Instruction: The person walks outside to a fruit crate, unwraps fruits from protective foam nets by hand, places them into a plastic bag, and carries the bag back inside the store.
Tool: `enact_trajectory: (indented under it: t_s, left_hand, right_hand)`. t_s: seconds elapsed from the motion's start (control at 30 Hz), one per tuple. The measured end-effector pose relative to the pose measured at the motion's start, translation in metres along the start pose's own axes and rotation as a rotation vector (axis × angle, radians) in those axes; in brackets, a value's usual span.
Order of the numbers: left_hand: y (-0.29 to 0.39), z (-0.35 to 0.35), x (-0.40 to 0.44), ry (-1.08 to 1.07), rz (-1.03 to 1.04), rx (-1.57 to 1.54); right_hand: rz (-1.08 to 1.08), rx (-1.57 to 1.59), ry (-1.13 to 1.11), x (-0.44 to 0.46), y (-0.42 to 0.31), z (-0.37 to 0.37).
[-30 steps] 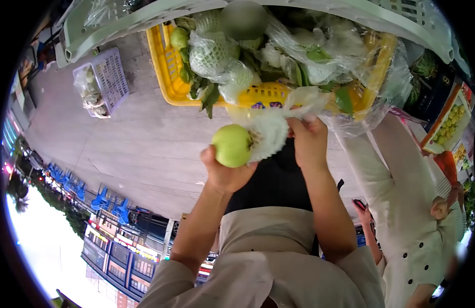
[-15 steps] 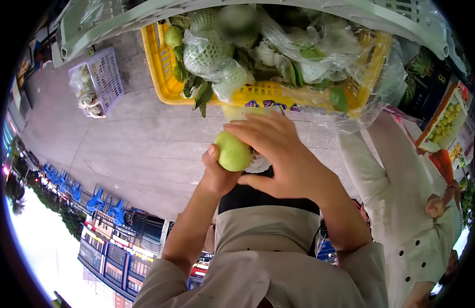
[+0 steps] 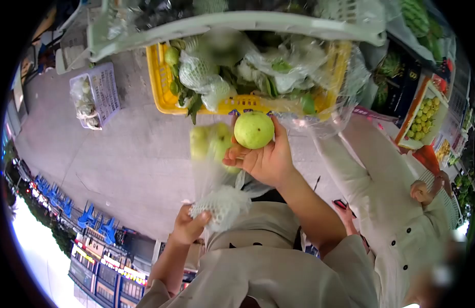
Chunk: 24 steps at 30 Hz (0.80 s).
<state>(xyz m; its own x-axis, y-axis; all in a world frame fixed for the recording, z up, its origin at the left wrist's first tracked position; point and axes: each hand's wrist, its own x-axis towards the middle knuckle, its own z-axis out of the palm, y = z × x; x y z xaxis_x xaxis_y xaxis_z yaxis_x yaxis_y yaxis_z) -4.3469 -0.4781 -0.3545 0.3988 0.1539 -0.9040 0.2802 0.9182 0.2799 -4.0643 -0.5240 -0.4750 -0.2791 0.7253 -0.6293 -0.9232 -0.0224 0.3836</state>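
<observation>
In my right hand (image 3: 265, 161) rests a round green guava (image 3: 254, 130), cupped by the fingers and thumb. My left hand (image 3: 192, 225), lower and closer to my body, grips a white foam net sleeve (image 3: 220, 209) that looks crumpled. Between the hands hangs a clear plastic bag (image 3: 205, 172) with several green fruits (image 3: 200, 141) inside; what holds it up cannot be made out. Beyond the guava stands a yellow basket (image 3: 163, 100) of leafy guavas, some wrapped in foam nets and plastic.
A pale crate rim (image 3: 237, 20) juts above the yellow basket. On the pavement (image 3: 140, 154) at left sits a lilac crate (image 3: 105, 95) with wrapped items. A person in light clothes (image 3: 373, 179) stands close on my right, near a box of yellow-green fruit (image 3: 423, 118).
Both hands were together around the guava. Now my right hand holds it alone, while my left hand has drawn back toward my body with the foam net. The fruit bag has come into clearer view.
</observation>
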Motion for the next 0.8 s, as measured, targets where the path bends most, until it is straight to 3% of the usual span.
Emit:
enact_trajectory:
  t_s: [0.1,0.13,0.17,0.27,0.37,0.4,0.47,0.57,0.63,0.67,0.7,0.77,0.8]
  left_hand:
    - [0.025,0.030,-0.048,-0.092,0.169,-0.222]
    - [0.033,0.042,-0.066,-0.100,0.224,-0.322]
    - [0.037,0.048,-0.081,-0.116,0.252,-0.319]
    - [0.052,0.048,-0.127,-0.232,0.342,-0.349]
    - [0.069,0.068,-0.158,-0.206,0.463,-0.525]
    - [0.079,0.076,-0.163,-0.228,0.492,-0.519]
    - [0.099,0.095,-0.169,-0.362,0.769,-0.496]
    - [0.127,0.114,-0.179,-0.557,0.810,-0.521]
    - [0.147,0.114,-0.184,-0.629,0.821,-0.453]
    - [0.155,0.114,-0.186,-0.698,0.811,-0.385]
    - [0.164,0.117,-0.192,-0.704,0.822,-0.390]
    - [0.185,0.123,-0.202,-0.891,0.678,-0.332]
    - [0.194,0.119,-0.200,-0.838,0.705,-0.319]
  right_hand:
    - [-0.154,-0.164,-0.142,-0.021,0.019,0.014]
    - [-0.180,-0.149,0.102,-0.040,0.026,0.045]
    - [-0.187,-0.171,0.080,-0.055,0.031,0.056]
    - [-0.072,-0.245,-0.215,-0.091,0.043,0.072]
    - [-0.085,-0.227,-0.271,-0.125,0.068,0.115]
    - [-0.035,-0.400,-0.554,-0.122,0.066,0.108]
    - [-0.110,-0.497,-0.584,-0.135,0.081,0.135]
    - [-0.181,-0.669,-0.726,-0.146,0.099,0.177]
    - [-0.347,-0.697,-0.652,-0.148,0.118,0.190]
    - [-0.305,-0.746,-0.832,-0.147,0.117,0.196]
    - [-0.302,-0.759,-0.836,-0.151,0.117,0.197]
    - [-0.605,-1.285,-0.749,-0.155,0.114,0.205]
    - [-0.742,-1.314,-0.627,-0.160,0.118,0.210]
